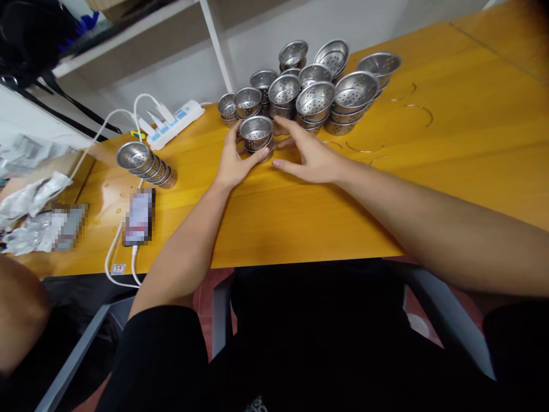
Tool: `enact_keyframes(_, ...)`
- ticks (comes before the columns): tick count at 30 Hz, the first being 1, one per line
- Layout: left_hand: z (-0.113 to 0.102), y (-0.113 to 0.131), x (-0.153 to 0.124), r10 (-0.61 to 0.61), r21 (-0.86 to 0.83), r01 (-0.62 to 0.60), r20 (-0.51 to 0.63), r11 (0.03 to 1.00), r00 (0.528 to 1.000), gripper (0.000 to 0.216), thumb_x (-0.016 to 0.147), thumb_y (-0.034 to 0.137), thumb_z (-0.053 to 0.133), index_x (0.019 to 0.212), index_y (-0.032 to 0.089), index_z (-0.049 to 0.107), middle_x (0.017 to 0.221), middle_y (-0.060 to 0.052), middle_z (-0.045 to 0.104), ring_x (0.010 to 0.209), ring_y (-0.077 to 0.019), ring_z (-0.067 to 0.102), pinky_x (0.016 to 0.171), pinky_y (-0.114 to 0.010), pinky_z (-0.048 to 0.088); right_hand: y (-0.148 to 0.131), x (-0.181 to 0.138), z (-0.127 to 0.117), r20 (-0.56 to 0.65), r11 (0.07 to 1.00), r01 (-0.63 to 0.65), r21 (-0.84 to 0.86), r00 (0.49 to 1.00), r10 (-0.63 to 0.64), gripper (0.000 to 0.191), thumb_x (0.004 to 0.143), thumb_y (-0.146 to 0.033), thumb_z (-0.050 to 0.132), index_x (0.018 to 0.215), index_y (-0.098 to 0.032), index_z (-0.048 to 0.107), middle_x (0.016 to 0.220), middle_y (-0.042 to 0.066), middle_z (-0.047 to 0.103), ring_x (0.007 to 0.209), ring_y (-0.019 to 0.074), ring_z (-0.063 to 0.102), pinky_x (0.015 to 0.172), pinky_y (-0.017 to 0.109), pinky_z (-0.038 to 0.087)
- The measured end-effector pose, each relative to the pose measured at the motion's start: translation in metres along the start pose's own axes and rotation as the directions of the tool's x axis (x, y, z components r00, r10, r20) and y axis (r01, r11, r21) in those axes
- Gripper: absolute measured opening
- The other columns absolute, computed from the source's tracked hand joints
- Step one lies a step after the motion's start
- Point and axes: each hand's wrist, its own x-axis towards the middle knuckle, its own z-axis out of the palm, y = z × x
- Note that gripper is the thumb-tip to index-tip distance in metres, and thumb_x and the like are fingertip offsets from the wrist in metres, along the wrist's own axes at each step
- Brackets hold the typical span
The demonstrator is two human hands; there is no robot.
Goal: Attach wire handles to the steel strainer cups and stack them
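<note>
Left hand: the left hand (234,164) grasps the small stack (256,133), fingers round its left side, thumb across its front.
Right hand: the right hand (312,154) is spread, thumb and fingers parted beside the stack's right side; whether a fingertip touches it, I cannot tell.
Small stack: perforated metal cups, upright, on the worktop (300,223), nearer its far edge than its near edge.
Cup group: more stacked cups (315,102) just behind, toward the far edge.
Wires: thin curved wires (364,150) right of the hands, others nearer the far edge.
Leaning stack: a taller stack (148,164) tilts toward the worktop's left end.
Phone: a phone (139,217) with a cable, near the near edge.
Power strip: a power strip (178,124) along the far edge.
</note>
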Motion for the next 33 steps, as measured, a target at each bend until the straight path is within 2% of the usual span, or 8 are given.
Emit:
enact_keyframes(2, -0.001, -0.005, -0.002, -0.015, 0.016, 0.015, -0.018, 1.000, 1.000, 0.128, 0.078, 0.085, 0.121, 0.179, 0.039, 0.056, 0.186, -0.021, 0.065, 0.171, -0.0442, 0.074, 0.139, -0.064, 0.071, -0.003, -0.001, -0.004, -0.016, 1.000, -0.015, -0.025, 1.000, 0.014, 0.098, 0.107, -0.072, 0.095, 0.191, -0.035, 0.062, 0.191, 0.017, 0.065, 0.170, 0.0568, 0.070, 0.145, 0.083, 0.061)
enact_keyframes(4, -0.003, -0.013, -0.003, -0.022, 0.035, 0.024, -0.053, 0.999, 0.998, 0.127, 0.076, 0.079, 0.125, 0.175, 0.038, 0.057, 0.168, -0.018, 0.072, 0.162, -0.0422, 0.078, 0.141, -0.065, 0.070, -0.007, -0.002, -0.009, -0.013, 0.999, -0.015, -0.051, 1.000, 0.014, 0.070, 0.108, -0.068, 0.095, 0.168, -0.036, 0.079, 0.169, 0.017, 0.078, 0.157, 0.0552, 0.078, 0.144, 0.085, 0.060)
enact_keyframes(8, -0.002, -0.027, 0.000, -0.052, 0.015, 0.054, -0.102, 0.998, 0.993, 0.093, 0.094, 0.068, 0.118, 0.158, 0.036, 0.060, 0.125, -0.005, 0.072, 0.127, -0.0308, 0.086, 0.132, -0.062, 0.073, -0.015, -0.003, -0.008, 0.106, 0.998, 0.029, -0.062, 0.994, -0.023, 0.035, 0.109, -0.062, 0.090, 0.134, -0.036, 0.089, 0.142, 0.013, 0.090, 0.138, 0.0479, 0.086, 0.137, 0.084, 0.065)
enact_keyframes(13, 0.002, -0.020, 0.005, -0.163, -0.092, 0.153, -0.117, 0.984, 0.980, 0.064, 0.096, 0.038, 0.113, 0.130, 0.031, 0.060, 0.125, -0.004, 0.082, 0.110, -0.0216, 0.088, 0.115, -0.046, 0.079, -0.014, -0.003, -0.001, 0.163, 0.997, 0.046, -0.068, 0.986, -0.035, 0.038, 0.109, -0.061, 0.087, 0.136, -0.034, 0.091, 0.145, 0.013, 0.093, 0.136, 0.0457, 0.090, 0.130, 0.080, 0.072)
enact_keyframes(17, 0.004, 0.004, 0.003, -0.102, 0.013, 0.103, -0.043, 0.995, 0.994, 0.032, 0.102, 0.027, 0.099, 0.111, 0.028, 0.069, 0.116, -0.005, 0.088, 0.110, -0.0224, 0.088, 0.113, -0.044, 0.077, -0.009, -0.004, -0.002, 0.156, 0.997, 0.039, -0.071, 0.987, -0.028, 0.045, 0.110, -0.061, 0.088, 0.147, -0.036, 0.091, 0.155, 0.013, 0.093, 0.144, 0.0475, 0.089, 0.136, 0.083, 0.068)
enact_keyframes(20, 0.005, 0.016, 0.000, -0.063, 0.058, 0.063, -0.012, 0.996, 0.998, 0.021, 0.104, 0.025, 0.095, 0.111, 0.026, 0.075, 0.120, -0.007, 0.092, 0.115, -0.0234, 0.090, 0.118, -0.045, 0.077, -0.004, -0.003, -0.002, 0.151, 0.998, 0.044, -0.049, 0.988, -0.037, 0.059, 0.106, -0.062, 0.095, 0.160, -0.038, 0.089, 0.170, 0.011, 0.088, 0.159, 0.0494, 0.083, 0.145, 0.085, 0.061)
enact_keyframes(28, 0.003, 0.020, -0.004, -0.050, 0.015, 0.050, 0.067, 0.999, 0.996, 0.020, 0.108, 0.032, 0.094, 0.122, 0.024, 0.081, 0.133, -0.011, 0.097, 0.127, -0.0259, 0.095, 0.127, -0.047, 0.076, 0.003, -0.004, 0.000, 0.143, 0.998, 0.051, -0.049, 0.989, -0.044, 0.076, 0.108, -0.065, 0.094, 0.178, -0.039, 0.080, 0.188, 0.010, 0.078, 0.175, 0.0486, 0.073, 0.153, 0.084, 0.053)
enact_keyframes(33, -0.010, 0.042, -0.005, -0.009, 0.192, -0.006, 0.079, 0.981, 0.997, 0.031, 0.111, 0.056, 0.089, 0.117, 0.027, 0.081, 0.123, -0.008, 0.097, 0.116, -0.0273, 0.094, 0.118, -0.049, 0.076, 0.003, -0.006, -0.004, 0.152, 0.992, 0.045, -0.122, 0.988, -0.026, 0.073, 0.113, -0.067, 0.087, 0.176, -0.031, 0.082, 0.184, 0.016, 0.080, 0.171, 0.0502, 0.076, 0.151, 0.081, 0.056)
